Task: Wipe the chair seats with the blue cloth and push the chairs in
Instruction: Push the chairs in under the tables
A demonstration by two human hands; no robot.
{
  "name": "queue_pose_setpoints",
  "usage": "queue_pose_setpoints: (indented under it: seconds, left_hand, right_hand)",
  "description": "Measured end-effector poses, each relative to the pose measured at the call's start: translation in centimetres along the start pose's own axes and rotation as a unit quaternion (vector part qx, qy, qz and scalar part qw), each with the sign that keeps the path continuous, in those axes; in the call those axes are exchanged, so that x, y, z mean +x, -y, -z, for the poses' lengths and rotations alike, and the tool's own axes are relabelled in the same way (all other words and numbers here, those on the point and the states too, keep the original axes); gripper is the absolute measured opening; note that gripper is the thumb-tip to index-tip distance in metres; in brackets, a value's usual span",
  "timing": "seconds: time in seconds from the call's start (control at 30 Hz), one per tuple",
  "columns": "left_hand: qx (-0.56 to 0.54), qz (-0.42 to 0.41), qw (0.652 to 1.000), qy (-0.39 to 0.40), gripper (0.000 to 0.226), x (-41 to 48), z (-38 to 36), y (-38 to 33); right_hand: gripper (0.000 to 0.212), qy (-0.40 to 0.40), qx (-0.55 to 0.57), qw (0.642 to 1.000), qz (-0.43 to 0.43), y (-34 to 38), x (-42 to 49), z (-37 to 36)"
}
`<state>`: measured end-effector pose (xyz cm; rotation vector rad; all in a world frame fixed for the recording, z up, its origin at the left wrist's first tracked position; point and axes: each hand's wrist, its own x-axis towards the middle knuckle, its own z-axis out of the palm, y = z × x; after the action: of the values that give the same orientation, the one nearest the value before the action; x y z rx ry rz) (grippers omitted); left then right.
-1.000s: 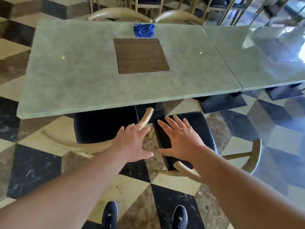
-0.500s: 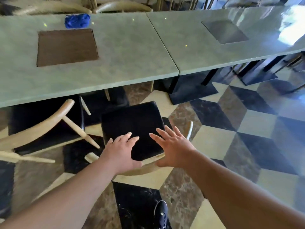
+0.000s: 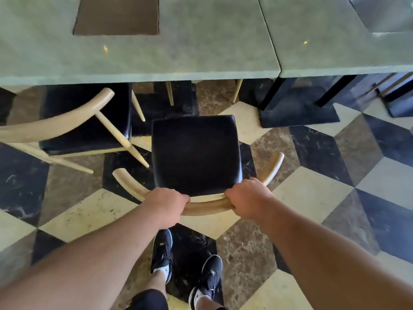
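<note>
Pale wood fills both fists. The left hand (image 3: 166, 203) and the right hand (image 3: 248, 198) are each curled over the curved backrest rail (image 3: 205, 208) of the black-seated chair (image 3: 195, 153). The knuckles face up, and a short stretch of bare rail shows between the hands. Both forearms reach forward from the bottom corners, nearly straight, and converge on the rail.

The fingertips are tucked out of sight on the far side of the rail, and the thumbs are hard to make out. The seat and the hands hide this chair's legs. The green stone tabletop (image 3: 178, 52) and its brown inset panel (image 3: 116, 15) are cut off at the top edge. A neighbouring tabletop (image 3: 335, 41) runs off to the right.

The gripped chair's seat lies straight ahead of the hands, between them and the table edge, with a strip of chequered floor (image 3: 312, 191) showing past its front. A second chair (image 3: 85, 117) stands ahead and left of the left hand, its seat partly beneath the table and its backrest leaving the frame. The person's black shoes (image 3: 162, 249) stand just behind the hands.
</note>
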<state>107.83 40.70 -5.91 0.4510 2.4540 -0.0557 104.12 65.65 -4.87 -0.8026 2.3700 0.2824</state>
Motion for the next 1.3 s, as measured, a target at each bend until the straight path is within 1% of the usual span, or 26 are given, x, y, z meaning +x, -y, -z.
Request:
queue_pose_setpoints:
  seconds: [0.1,0.2,0.27,0.4,0.5,0.57,0.7,0.77,0.93,1.03,1.13,1.27,1.3]
  left_hand:
    - [0.008,-0.004,0.999,-0.037,0.038,0.3,1.1,0.6]
    - [-0.009,-0.01,0.999,-0.049,0.035,0.9,3.4,2.4]
    - [-0.011,-0.019,0.998,-0.059,0.035,1.3,4.8,3.4]
    - [-0.003,-0.042,0.995,-0.086,0.031,2.7,7.4,6.1]
    - [-0.005,-0.046,0.994,-0.102,0.033,4.4,9.2,8.3]
    - [-0.006,-0.048,0.994,-0.1,0.032,6.1,10.5,9.9]
    - [0.011,-0.052,0.993,-0.103,0.031,10.4,12.8,12.7]
    - [0.023,-0.048,0.993,-0.101,0.03,12.5,13.7,13.9]
    - [0.021,-0.049,0.994,-0.092,0.029,16.6,15.0,16.1]
    - [0.02,-0.059,0.995,-0.075,0.024,17.6,14.3,15.7]
    - [0.011,-0.072,0.994,-0.077,0.017,18.0,13.6,14.8]
    - [0.02,-0.058,0.995,-0.082,0.011,17.9,13.5,14.4]
    - [0.026,-0.054,0.995,-0.083,0.014,17.6,13.5,14.3]
  right_hand:
    - [0.012,-0.04,-0.002,0.999,0.01,-1.0,0.4,0.8]
    - [0.01,-0.063,0.011,0.998,0.015,-1.8,0.9,3.0]
    - [0.008,-0.067,0.016,0.998,0.014,-2.3,1.3,4.7]
    - [0.015,-0.07,0.024,0.997,0.006,-3.2,3.1,7.7]
    - [0.009,-0.084,0.025,0.996,-0.002,-3.9,5.0,10.2]
    - [0.006,-0.085,0.019,0.996,-0.002,-4.7,6.9,11.9]
    - [0.013,-0.093,0.007,0.996,-0.008,-7.1,11.1,14.5]
    - [0.015,-0.095,-0.005,0.995,-0.017,-8.2,13.3,15.0]
    - [0.011,-0.094,-0.009,0.995,-0.02,-10.1,17.5,15.6]
    - [0.007,-0.078,-0.017,0.997,-0.021,-10.6,18.2,14.6]
    - [0.01,-0.065,-0.016,0.997,-0.029,-11.3,18.1,13.7]
    - [0.011,-0.049,-0.004,0.997,-0.059,-11.1,18.3,13.8]
    - [0.013,-0.044,-0.003,0.997,-0.068,-10.8,18.4,13.8]
